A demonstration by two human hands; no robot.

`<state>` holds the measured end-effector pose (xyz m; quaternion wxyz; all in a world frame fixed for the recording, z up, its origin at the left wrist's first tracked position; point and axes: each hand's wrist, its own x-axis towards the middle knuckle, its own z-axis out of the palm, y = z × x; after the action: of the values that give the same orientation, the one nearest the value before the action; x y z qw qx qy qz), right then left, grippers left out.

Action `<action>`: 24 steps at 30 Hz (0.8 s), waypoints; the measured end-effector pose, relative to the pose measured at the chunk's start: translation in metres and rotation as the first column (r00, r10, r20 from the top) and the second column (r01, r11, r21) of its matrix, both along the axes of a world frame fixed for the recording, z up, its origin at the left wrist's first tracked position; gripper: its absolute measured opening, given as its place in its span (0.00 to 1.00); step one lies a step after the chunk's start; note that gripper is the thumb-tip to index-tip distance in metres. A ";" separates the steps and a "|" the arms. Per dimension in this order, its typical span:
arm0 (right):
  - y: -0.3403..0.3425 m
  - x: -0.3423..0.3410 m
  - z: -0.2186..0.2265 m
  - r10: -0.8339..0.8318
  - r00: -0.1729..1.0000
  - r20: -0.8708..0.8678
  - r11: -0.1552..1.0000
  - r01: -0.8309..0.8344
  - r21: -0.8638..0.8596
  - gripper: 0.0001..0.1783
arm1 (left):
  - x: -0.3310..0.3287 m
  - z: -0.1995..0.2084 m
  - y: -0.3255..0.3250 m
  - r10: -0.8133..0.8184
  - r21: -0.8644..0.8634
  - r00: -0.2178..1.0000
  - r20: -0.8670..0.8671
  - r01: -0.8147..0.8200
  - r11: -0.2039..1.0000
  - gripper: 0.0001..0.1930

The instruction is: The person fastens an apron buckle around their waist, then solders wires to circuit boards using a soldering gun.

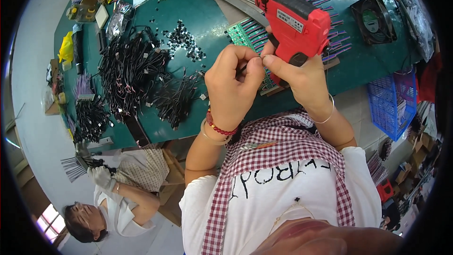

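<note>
My right hand [304, 79] is closed around a red hot glue gun [295, 23] with a black top, held over the work. Its thumb and fingertips also meet those of my left hand [233, 82]. The left hand's thumb and forefinger are pinched together; a bit of something dark shows under them, too hidden to name. Beneath the gun and the hands lie green circuit boards [242, 34] with rows of dark and coloured wires [337, 43] sticking out to the right. Part of the boards is covered by the gun and my fingers.
On the green table [212, 12], left of my hands, lie a pile of small black parts [184, 40] and heaps of black cables [130, 66]. A black fan [373, 21] stands at the right. A blue basket [389, 104] is below. A co-worker's gloved hand [101, 177] holds wires at lower left.
</note>
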<state>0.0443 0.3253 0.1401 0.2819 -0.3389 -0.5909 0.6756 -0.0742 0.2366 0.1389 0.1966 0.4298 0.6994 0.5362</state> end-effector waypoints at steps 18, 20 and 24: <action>-0.001 0.098 -0.022 -0.091 0.996 -0.025 0.948 0.078 -0.310 0.23 | -0.030 -0.040 0.005 -0.162 -0.219 0.832 -0.530 0.051 0.974 0.06; -0.009 0.112 -0.031 -0.066 0.998 0.011 0.947 0.066 -0.315 0.24 | -0.028 -0.041 0.004 -0.190 -0.264 0.831 -0.523 0.054 0.963 0.06; -0.023 0.126 -0.045 -0.019 1.000 0.016 0.934 0.024 -0.357 0.23 | -0.028 -0.042 0.006 -0.201 -0.300 0.844 -0.496 0.051 0.953 0.06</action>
<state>0.1705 0.3028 0.0954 0.2194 -0.3950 -0.4564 0.7665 -0.1019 0.2423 0.0968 0.0927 0.5727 0.7638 0.2828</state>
